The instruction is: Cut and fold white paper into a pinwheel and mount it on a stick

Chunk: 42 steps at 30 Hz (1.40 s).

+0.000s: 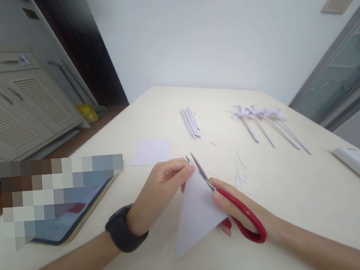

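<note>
My left hand [167, 181], with a black band on its wrist, pinches the upper corner of a folded white paper triangle [196, 214]. In my right hand [226, 203] are red-handled scissors [245, 212], their blades parted along the triangle's right edge near the top. Some fingers of the right hand are hidden behind the paper. A flat white paper square [150, 150] lies beyond my left hand. Thin paper strips [239, 172] are scattered on the table beyond my right hand.
Several rolled paper sticks [190, 123] lie mid-table. To their right lie several paper pinwheels [258, 115] on sticks. A tablet [71, 220], partly pixelated, is at the left. A white object [357, 165] lies at the right edge. The table [220, 99] meets a wall behind.
</note>
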Motion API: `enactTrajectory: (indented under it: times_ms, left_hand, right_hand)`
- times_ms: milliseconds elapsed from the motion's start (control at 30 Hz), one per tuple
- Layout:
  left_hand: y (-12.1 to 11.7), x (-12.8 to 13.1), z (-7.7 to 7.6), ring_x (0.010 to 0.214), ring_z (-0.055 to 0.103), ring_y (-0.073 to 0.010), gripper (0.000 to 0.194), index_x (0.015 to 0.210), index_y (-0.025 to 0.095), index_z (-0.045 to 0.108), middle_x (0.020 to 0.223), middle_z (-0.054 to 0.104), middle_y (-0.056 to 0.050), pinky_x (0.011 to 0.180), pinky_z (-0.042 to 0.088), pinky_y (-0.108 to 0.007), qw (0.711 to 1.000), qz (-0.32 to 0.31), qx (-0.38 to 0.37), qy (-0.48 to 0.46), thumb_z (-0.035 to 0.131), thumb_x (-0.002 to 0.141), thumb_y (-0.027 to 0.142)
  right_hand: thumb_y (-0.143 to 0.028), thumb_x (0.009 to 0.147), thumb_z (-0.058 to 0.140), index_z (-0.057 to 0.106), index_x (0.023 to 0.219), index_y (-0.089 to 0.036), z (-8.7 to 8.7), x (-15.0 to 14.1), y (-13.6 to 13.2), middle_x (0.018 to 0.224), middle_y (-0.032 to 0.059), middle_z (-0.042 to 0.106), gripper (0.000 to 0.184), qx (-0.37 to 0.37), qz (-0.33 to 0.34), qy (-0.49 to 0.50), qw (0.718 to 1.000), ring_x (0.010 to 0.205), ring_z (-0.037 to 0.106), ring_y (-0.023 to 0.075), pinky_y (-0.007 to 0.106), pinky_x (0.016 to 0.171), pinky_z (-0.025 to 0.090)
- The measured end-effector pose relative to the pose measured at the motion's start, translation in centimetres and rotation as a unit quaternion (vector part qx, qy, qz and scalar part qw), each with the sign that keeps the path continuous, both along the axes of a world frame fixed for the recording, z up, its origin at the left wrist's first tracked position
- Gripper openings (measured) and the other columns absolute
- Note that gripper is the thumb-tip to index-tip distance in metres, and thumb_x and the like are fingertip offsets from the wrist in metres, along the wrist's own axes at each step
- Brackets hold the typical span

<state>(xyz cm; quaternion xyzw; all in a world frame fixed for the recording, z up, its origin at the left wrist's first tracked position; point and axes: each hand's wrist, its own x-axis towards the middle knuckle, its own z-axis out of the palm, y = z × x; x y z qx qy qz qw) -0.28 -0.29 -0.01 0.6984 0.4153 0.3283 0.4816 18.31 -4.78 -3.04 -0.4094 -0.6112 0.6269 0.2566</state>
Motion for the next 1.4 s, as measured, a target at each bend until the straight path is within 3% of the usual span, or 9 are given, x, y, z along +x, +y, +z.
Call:
enactTrajectory:
  times_ms: [367,833,1400]
  left_hand:
    - [-0.4,0.3,-0.3,0.057,0.040,-0.0088,0.035,0.055,0.017,0.041,0.058,0.040,0.005,0.054,0.033,-0.021,0.999,-0.028,-0.015,-0.014,0.043,0.088,0.029]
    - [-0.2,0.3,-0.5,0.059,0.039,-0.0093,0.034,0.057,0.017,0.041,0.059,0.040,0.004,0.054,0.033,-0.021,0.998,-0.032,-0.036,-0.028,0.044,0.087,0.032]
    - [-0.4,0.4,-0.5,0.061,0.045,-0.0122,0.031,0.060,0.016,0.053,0.061,0.047,0.002,0.055,0.039,-0.023,0.998,-0.013,-0.058,-0.037,0.045,0.085,0.033]
  right_hand:
    - [-0.046,0.086,0.044,0.039,0.081,-0.019,1.6,-0.2,-0.2,0.067,-0.0036,0.047,0.028,0.002,-0.026,0.002,1.000,0.052,0.046,0.0068,0.017,0.044,0.038]
    - [-0.047,0.087,0.042,0.039,0.081,-0.020,1.2,-0.1,0.0,0.066,-0.0051,0.043,0.028,0.016,-0.015,-0.026,0.999,0.051,0.046,0.0066,0.018,0.046,0.041]
    - [-0.048,0.086,0.042,0.039,0.082,-0.020,1.3,-0.1,0.1,0.062,-0.0053,0.044,0.029,0.014,-0.013,-0.034,0.999,0.050,0.047,0.0073,0.018,0.045,0.042]
